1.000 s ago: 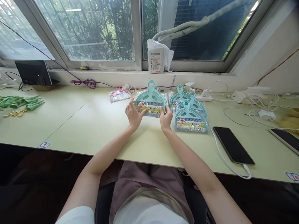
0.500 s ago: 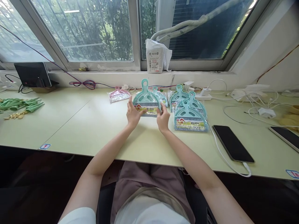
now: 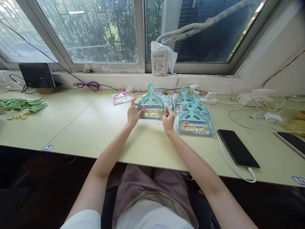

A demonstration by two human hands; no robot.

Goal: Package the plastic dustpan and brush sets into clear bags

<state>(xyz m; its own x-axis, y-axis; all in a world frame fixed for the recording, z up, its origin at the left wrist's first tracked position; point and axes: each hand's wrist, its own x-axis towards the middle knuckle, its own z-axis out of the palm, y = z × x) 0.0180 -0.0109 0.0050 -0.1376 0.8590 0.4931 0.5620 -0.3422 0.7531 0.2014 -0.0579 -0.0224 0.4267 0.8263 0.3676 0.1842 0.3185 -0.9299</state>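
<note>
Between my two hands is a teal dustpan and brush set (image 3: 151, 101) in a clear wrapper, its handle pointing away from me. My left hand (image 3: 133, 114) grips its left edge, thumb across the printed label. On the right edge, my right hand (image 3: 168, 119) has its fingers closed round the wrapper. Several more wrapped teal sets lie overlapped to the right, the nearest dustpan set (image 3: 195, 122) showing its label. Behind the held one, another small teal set (image 3: 166, 98) is partly hidden. A pink wrapped set (image 3: 122, 96) lies behind my left hand.
A phone (image 3: 238, 148) on a white cable lies at right, with a second phone (image 3: 292, 141) beyond. White chargers and cables (image 3: 273, 117) tangle at the back right. Green rolled pieces (image 3: 37, 106) lie far left, near a black tablet (image 3: 37, 75). A tissue pack (image 3: 160, 63) stands on the sill.
The view has shifted slightly. Both hands keep hold of the dustpan set, which stays in nearly the same place. A bit of another person's hand now shows at the far left edge.
</note>
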